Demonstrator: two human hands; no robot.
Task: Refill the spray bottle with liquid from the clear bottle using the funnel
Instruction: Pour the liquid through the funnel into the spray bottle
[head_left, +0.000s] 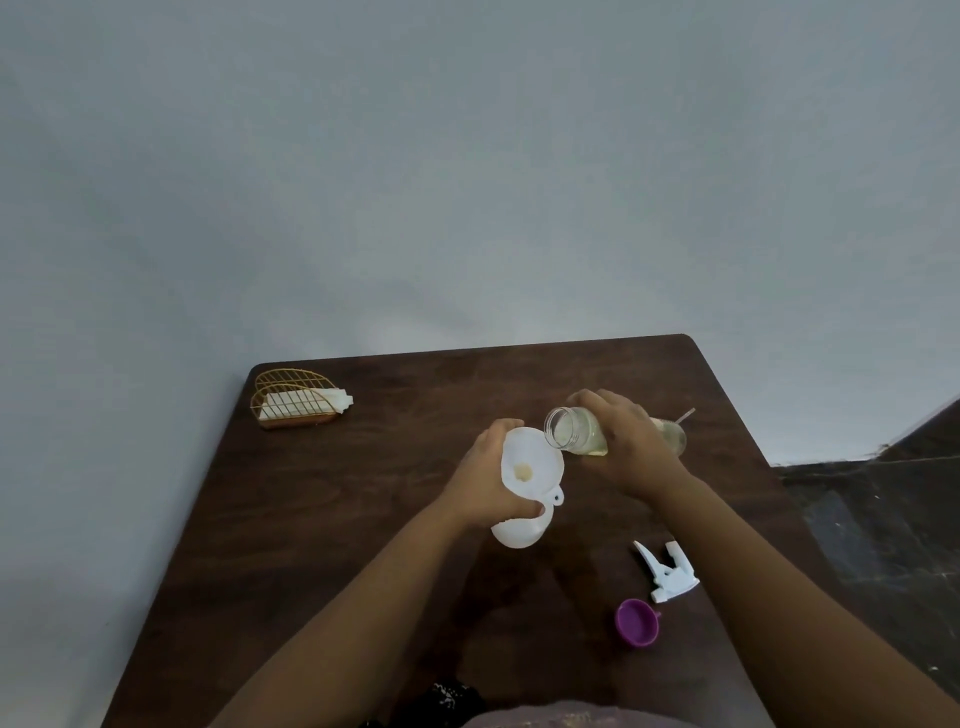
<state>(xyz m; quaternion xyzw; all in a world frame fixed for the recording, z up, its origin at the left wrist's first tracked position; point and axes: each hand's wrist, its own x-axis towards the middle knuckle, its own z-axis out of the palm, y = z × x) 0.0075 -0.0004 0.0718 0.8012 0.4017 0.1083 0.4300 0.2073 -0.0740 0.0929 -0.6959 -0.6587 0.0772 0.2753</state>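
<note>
Looking down over a dark wooden tabletop (363, 519), two bare arms reach forward. The left hand (493, 483) curls around the neck of a white spray bottle (519, 535) standing near the middle, just under a wide white funnel (530, 462) seated in its mouth. A small pool of pale liquid sits at the funnel's centre. The right hand (628, 441) grips a clear bottle (576, 431) from above, tipped nearly sideways, its open mouth just over the funnel's right rim; yellowish liquid lies along its lower side. Nearer the person, to the right, lies the white trigger sprayer head (667, 571), detached, and beside it a small purple funnel (636, 621). At the far left corner stands a gold wire holder (291, 400) with white napkins. A thin stick (685, 414) shows behind the right hand.
</note>
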